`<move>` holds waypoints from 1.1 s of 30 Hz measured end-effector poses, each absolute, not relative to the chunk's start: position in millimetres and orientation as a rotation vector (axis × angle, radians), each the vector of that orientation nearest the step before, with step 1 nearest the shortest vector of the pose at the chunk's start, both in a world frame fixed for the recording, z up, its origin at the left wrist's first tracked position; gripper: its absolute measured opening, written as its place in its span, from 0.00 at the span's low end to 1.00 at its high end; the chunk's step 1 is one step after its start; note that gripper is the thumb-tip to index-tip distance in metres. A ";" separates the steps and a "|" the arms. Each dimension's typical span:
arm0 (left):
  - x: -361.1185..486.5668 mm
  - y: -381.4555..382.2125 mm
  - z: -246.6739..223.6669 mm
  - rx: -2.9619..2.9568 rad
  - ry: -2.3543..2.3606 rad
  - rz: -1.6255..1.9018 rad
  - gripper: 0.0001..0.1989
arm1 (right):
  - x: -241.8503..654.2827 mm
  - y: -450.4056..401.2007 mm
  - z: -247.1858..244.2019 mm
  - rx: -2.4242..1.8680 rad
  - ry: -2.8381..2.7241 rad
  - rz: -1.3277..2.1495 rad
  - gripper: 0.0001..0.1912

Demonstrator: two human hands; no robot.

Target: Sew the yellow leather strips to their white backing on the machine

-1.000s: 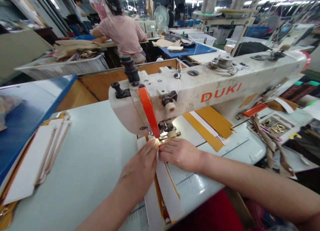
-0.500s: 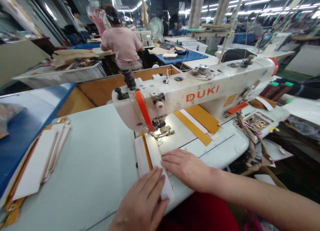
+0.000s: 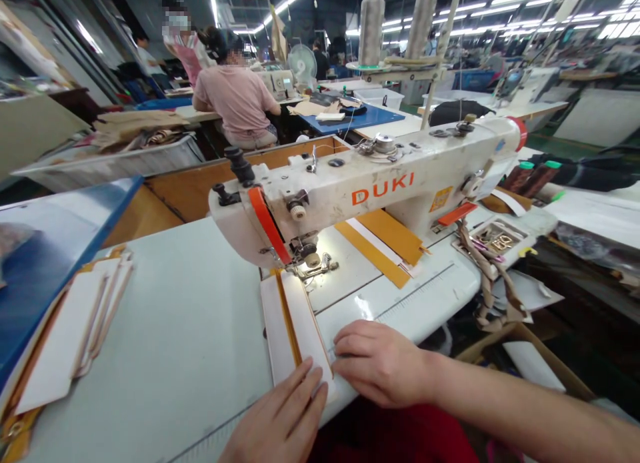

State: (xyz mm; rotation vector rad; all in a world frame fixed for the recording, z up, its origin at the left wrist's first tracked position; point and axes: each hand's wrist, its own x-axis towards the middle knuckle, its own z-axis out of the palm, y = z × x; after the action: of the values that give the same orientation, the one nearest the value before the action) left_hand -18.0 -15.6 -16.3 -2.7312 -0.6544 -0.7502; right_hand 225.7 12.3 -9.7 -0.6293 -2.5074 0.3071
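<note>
A long white panel with a mustard strip down its middle (image 3: 311,329) lies on the machine bed, its far end under the presser foot (image 3: 311,266) of the white sewing machine (image 3: 320,196). My left hand (image 3: 283,416) rests flat on the panel's near end, fingers stretched out. At the panel's right edge, my right hand (image 3: 383,363) has its fingers bent and drawn together, the tips on that edge; its thumb is hidden. Mustard and white strips (image 3: 383,239) lie beneath the machine arm, beyond my right hand.
White and mustard pieces (image 3: 75,329) are stacked at the left, by a blue board (image 3: 107,213). A tray of metal rings (image 3: 495,239) sits at the right, with fabric strips (image 3: 483,296) hanging nearby. Thread cones (image 3: 372,29) stand behind. A person in pink (image 3: 237,99) sits at another table.
My right hand has gone from lying flat along the panel to bent fingers at its edge, closer to me. My left hand stays on the near end. The view has shifted slightly.
</note>
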 end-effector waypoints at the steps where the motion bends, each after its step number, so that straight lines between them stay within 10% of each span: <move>1: -18.8 -15.2 -12.0 -2.746 -0.643 -0.703 0.19 | 225.8 12.5 -10.7 -0.627 -2.517 0.308 0.10; 33: -8.0 -23.7 -12.7 -2.687 -0.789 -0.799 0.15 | 226.8 10.8 -5.6 -0.595 -2.555 0.364 0.11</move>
State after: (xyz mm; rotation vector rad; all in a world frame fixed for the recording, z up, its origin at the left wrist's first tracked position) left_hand -8.0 -23.7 -12.7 -2.6875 -0.7893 -0.7986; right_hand 226.8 10.8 -5.6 -0.5954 -2.5545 0.3644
